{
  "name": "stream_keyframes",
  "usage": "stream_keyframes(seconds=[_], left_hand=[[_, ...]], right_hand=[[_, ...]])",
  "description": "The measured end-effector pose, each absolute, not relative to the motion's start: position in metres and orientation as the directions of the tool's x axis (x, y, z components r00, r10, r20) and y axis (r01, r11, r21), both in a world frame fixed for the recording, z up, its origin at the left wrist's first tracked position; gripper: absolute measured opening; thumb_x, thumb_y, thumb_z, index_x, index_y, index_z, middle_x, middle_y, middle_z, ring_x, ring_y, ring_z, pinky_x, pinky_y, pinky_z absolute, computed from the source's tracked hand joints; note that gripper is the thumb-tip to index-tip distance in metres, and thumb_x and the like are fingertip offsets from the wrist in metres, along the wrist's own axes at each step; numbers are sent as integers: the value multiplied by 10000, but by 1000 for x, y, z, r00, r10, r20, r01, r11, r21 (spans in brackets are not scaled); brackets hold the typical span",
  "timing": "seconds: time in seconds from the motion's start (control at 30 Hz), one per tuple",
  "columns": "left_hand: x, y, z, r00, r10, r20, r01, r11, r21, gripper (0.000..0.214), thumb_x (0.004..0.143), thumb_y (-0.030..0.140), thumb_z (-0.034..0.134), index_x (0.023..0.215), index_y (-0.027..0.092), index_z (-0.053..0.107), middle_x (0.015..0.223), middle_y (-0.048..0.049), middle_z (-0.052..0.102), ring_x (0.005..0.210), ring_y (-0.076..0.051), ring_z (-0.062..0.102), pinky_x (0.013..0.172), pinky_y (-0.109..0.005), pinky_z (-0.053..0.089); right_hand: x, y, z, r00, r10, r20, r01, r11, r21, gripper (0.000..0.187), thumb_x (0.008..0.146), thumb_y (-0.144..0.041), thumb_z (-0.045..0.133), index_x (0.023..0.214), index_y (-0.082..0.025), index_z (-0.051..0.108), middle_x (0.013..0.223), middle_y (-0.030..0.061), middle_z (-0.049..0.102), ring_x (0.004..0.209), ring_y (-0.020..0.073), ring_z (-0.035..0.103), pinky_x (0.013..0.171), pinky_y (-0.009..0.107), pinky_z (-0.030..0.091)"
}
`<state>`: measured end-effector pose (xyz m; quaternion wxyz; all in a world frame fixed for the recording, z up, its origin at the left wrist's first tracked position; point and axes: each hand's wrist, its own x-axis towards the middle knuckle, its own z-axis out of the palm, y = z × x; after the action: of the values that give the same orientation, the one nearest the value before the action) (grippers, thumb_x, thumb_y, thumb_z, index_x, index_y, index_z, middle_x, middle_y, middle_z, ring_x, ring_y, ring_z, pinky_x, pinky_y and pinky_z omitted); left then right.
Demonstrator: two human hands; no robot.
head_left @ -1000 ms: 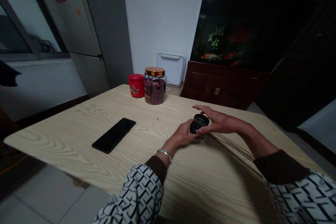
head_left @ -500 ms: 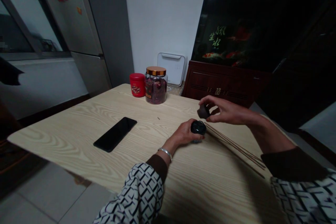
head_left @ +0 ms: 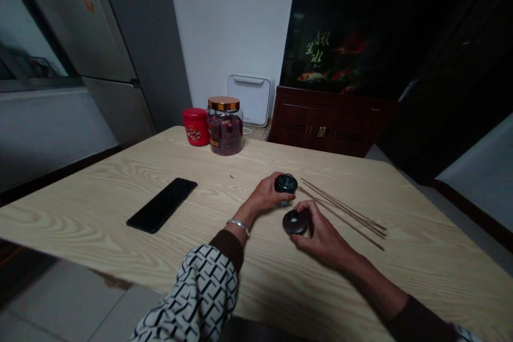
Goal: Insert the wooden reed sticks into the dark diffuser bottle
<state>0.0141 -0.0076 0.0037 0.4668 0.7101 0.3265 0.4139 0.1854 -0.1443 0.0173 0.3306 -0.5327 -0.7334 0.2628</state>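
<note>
My left hand (head_left: 265,195) is closed around a small dark glass bottle (head_left: 286,184), upright at the middle of the table; its round top faces up. Nearer to me, my right hand (head_left: 323,235) pinches a dark brown round cap (head_left: 291,225) by its rim, with a hole showing in the cap's face. The cap is apart from the bottle, just above or on the tabletop; I cannot tell which. Several thin brown sticks (head_left: 347,210) lie on the table to the right of the bottle, loosely side by side.
A black phone (head_left: 162,205) lies on the left of the wooden table (head_left: 100,192). At the back edge stand a red canister (head_left: 196,127) and a glass jar of dried flowers (head_left: 226,131) with a copper-coloured lid. Beyond are a fridge (head_left: 148,37) and a fish tank (head_left: 360,37).
My right hand has brought the cap from above and right of the bottle down towards me, turning its holed face into view. My left hand still holds the bottle. The view has shifted right.
</note>
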Motion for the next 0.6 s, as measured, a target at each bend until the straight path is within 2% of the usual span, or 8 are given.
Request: stream_keyframes(seconds=[0.13, 0.2, 0.3, 0.43, 0.6], left_hand=[[14, -5, 1, 446, 851, 278, 95, -354, 930, 647, 619, 345, 875, 1191, 167, 628, 1046, -79, 691, 1000, -239, 640, 927, -385, 512], [14, -3, 0, 451, 848, 278, 101, -358, 928, 657, 622, 352, 874, 1200, 164, 624, 1056, -88, 689, 1002, -242, 639, 928, -393, 512], [14, -3, 1, 450, 851, 270, 104, -350, 931, 661, 622, 347, 873, 1205, 161, 624, 1066, -98, 689, 996, -245, 642, 926, -404, 514], [14, -6, 5, 450, 851, 271, 106, -352, 930, 630, 613, 325, 869, 1175, 164, 637, 1054, -93, 697, 988, -250, 645, 925, -417, 516], [14, -7, 7, 454, 851, 264, 101, -344, 934, 608, 617, 311, 859, 1165, 168, 639, 1052, -85, 693, 989, -248, 647, 920, -412, 522]], right_hand=[[196, -145, 22, -216, 954, 210, 661, 301, -687, 468, 763, -339, 730, 1127, -262, 445, 1157, 60, 595, 1046, 237, 581, 903, 379, 460], [213, -141, 29, -162, 962, 221, 711, 269, -650, 390, 814, -386, 692, 1122, -253, 493, 1104, 58, 618, 1015, 234, 597, 868, 362, 467], [247, -133, 41, -57, 976, 212, 866, 154, -475, 162, 898, -358, 567, 996, -231, 588, 966, 61, 641, 863, 224, 613, 765, 349, 457], [276, -126, 47, -19, 993, 114, 979, 41, -197, 179, 911, -291, 494, 924, -215, 656, 971, 101, 661, 855, 247, 632, 749, 360, 442], [278, -121, 41, -20, 996, 82, 995, 28, -97, 213, 905, -267, 471, 899, -220, 679, 947, 106, 695, 859, 258, 649, 735, 358, 431]])
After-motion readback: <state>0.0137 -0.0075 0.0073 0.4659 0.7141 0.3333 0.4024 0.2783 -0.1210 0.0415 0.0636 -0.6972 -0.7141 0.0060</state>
